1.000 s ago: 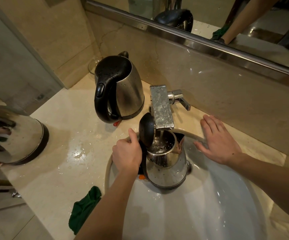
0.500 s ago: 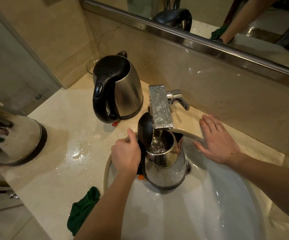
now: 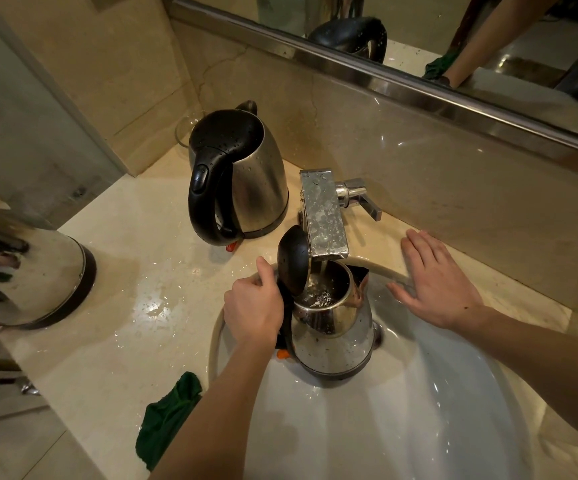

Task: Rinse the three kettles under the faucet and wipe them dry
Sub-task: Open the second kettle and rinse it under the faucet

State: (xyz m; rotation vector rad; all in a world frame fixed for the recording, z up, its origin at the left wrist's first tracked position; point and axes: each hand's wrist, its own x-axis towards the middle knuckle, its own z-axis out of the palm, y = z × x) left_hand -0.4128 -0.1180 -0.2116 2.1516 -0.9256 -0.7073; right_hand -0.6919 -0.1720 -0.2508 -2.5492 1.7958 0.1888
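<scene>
Item one: steel kettle (image 3: 332,341), lid flipped open, standing in the white sink (image 3: 419,410) directly beneath the faucet (image 3: 322,216), water running into its mouth; the left hand (image 3: 253,310) is curled tight round its handle side, and the right hand (image 3: 436,289) lies flat with straight fingers on the sink rim just to the kettle's right, not touching it. Items two and three: closed kettle (image 3: 256,188) on the counter (image 3: 125,323) behind the left hand, another kettle (image 3: 38,271) at far left. Item four: green cloth (image 3: 166,417) beside the left forearm.
</scene>
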